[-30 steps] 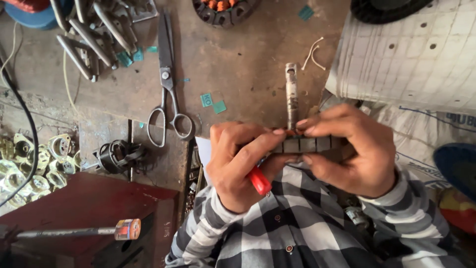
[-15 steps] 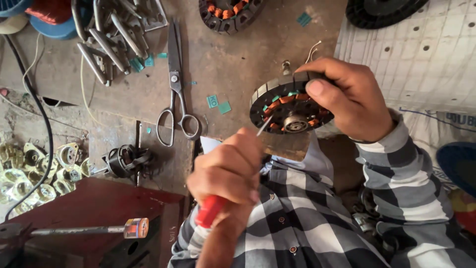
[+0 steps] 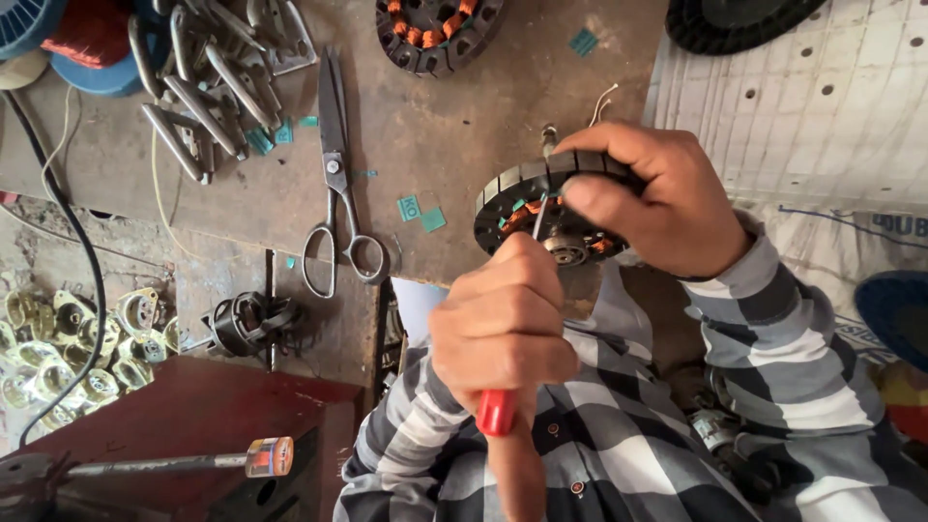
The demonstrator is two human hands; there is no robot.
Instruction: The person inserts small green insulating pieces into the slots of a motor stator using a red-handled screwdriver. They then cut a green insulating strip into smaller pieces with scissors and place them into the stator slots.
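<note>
Both hands (image 3: 580, 261) on stator (image 3: 512, 193) (screwdriver (image 3: 496, 411) inside)

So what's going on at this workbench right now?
A person in a checked shirt is working on a round motor stator with copper windings. The right hand holds it up by its rim, above the edge of the worn bench. The left hand has its grip around a red-handled screwdriver, whose metal tip is pushed in among the windings. A pair of scissors and a second stator lie on the bench, untouched.
</note>
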